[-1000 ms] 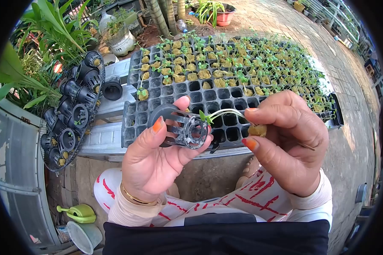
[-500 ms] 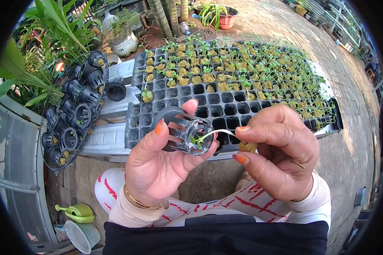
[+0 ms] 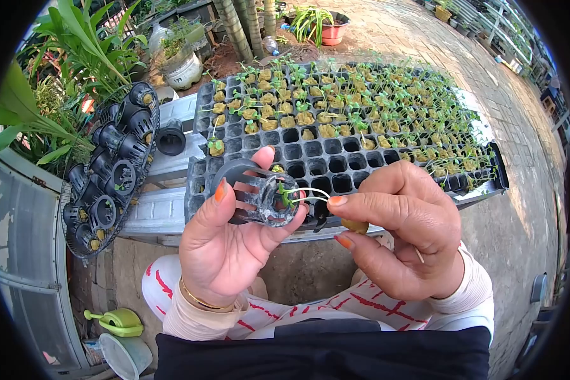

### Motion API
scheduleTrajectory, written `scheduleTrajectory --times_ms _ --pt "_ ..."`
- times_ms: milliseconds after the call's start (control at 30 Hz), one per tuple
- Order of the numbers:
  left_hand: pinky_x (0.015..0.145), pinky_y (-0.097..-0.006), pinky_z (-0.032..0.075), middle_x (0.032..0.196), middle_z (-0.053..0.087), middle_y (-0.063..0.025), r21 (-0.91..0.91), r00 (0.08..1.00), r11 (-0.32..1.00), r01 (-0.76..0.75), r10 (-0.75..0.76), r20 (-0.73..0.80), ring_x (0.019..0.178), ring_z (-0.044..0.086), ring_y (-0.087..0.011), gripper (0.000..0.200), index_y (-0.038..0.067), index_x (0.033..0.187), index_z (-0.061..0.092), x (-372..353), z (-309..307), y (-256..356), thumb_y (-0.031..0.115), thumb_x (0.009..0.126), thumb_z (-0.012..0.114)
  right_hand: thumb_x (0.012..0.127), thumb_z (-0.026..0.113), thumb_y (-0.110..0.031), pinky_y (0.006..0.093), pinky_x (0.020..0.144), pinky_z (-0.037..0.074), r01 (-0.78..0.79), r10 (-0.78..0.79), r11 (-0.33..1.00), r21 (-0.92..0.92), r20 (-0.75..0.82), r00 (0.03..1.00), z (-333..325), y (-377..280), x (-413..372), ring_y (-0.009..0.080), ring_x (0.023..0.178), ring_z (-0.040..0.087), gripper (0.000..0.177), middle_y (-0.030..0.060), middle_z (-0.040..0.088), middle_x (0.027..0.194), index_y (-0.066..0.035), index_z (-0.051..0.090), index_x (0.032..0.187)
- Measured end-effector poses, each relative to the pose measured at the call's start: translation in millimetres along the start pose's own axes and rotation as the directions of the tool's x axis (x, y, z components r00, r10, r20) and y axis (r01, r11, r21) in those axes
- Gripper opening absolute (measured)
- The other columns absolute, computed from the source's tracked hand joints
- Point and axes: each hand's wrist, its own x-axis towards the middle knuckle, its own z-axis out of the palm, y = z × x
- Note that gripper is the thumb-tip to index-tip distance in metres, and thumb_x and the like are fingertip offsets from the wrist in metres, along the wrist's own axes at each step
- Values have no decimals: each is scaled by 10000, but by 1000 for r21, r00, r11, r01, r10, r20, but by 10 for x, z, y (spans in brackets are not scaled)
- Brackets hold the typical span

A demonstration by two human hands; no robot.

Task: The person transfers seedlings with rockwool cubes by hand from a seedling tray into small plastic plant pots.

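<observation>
My left hand [image 3: 225, 234] is closed round a black slotted net pot [image 3: 250, 201], its whitish-crusted bottom end turned to the right. Between the thumb and fingers of my right hand [image 3: 405, 228] is a seedling [image 3: 311, 192] with pale bent stems and a yellow-brown plug [image 3: 356, 225] at its root end. The seedling's green leaves lie at the open bottom end of the pot. A thin stick [image 3: 419, 255] pokes out from the curled fingers of my right hand. Beyond both hands lies a black seedling tray [image 3: 234, 145] with seedlings in many of its cells.
At left, an oval black basket [image 3: 156, 120] holds several net pots. A lone black pot [image 3: 171, 140] rests on the metal bench [image 3: 147, 206]. Below left are a green watering can [image 3: 121, 322] and a pale bucket [image 3: 125, 356]. Potted plants stand at the back.
My right hand has shifted left, bringing the seedling's leaves further into the pot's end. My left hand and the pot have moved slightly left.
</observation>
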Motion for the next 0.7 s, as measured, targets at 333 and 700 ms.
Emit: scheduleTrajectory --times_ms 333,700 --pt "1015 -535 363 1324 370 -231 73 997 995 -73 72 12 1245 357 -385 577 -21 1377 201 36 69 -53 194 922 485 604 646 87 259 558 403 -8 8 1000 -2 -1 1000 -47 23 -12 166 658 524 343 67 555 747 -10 659 932" --pt "1008 -523 374 1270 424 -242 282 998 957 -66 64 14 1186 430 -396 590 -5 1380 220 26 54 -21 186 907 515 590 620 113 250 515 389 18 -18 999 -44 12 1000 -55 20 -25 159 620 514 357 73 528 742 -7 660 924"
